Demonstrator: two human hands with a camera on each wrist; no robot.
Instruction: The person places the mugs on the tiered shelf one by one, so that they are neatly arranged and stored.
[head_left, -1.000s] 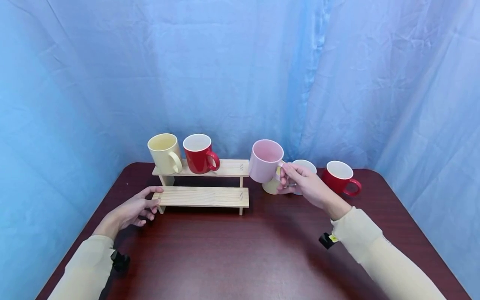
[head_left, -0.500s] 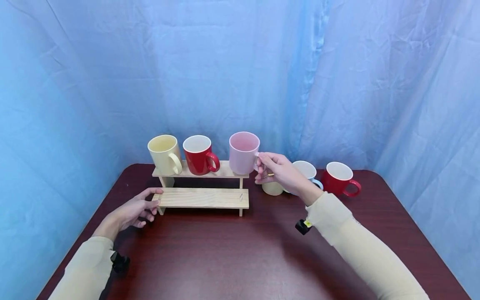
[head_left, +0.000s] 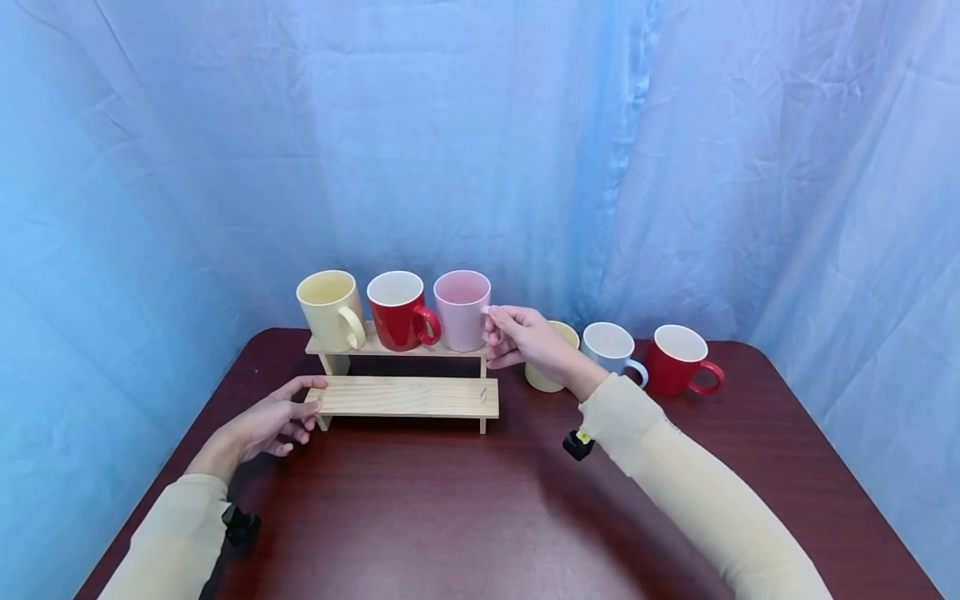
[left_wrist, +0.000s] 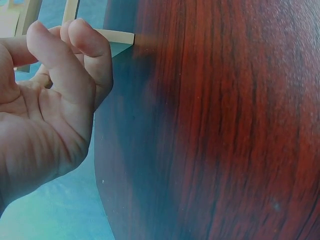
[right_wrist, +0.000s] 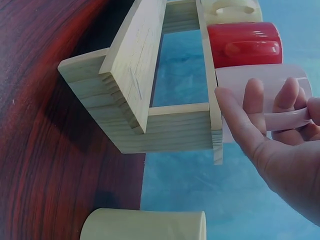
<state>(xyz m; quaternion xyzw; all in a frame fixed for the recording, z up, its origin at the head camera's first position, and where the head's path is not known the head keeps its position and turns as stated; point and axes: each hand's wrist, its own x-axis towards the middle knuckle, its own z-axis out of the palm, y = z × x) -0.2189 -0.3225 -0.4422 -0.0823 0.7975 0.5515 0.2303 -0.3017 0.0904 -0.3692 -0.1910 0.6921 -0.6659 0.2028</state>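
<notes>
On the upper board of a two-tier wooden rack (head_left: 405, 395) stands a pink mug (head_left: 462, 312), at the right end. My right hand (head_left: 536, 342) pinches its handle between thumb and fingers; the right wrist view shows the fingers about the handle (right_wrist: 287, 120). Left of it, a red mug (head_left: 397, 312) and a cream-yellow mug (head_left: 327, 312) stand upright in the same row, handles to the right. My left hand (head_left: 266, 421) holds the left end of the lower board, thumb and forefinger on its edge, other fingers loosely curled below. In the left wrist view those fingers partly hide the rack.
Right of the rack, a second yellow mug (head_left: 542, 379), partly behind my right hand, a pale blue mug (head_left: 609, 350) and another red mug (head_left: 671, 362) stand on the dark wood table (head_left: 420, 517). Blue curtains (head_left: 480, 150) hang around the table's back and sides.
My right hand has carried the pink mug leftward from beyond the rack's right end onto the upper board, beside the red mug. My left hand has stayed at the rack's end.
</notes>
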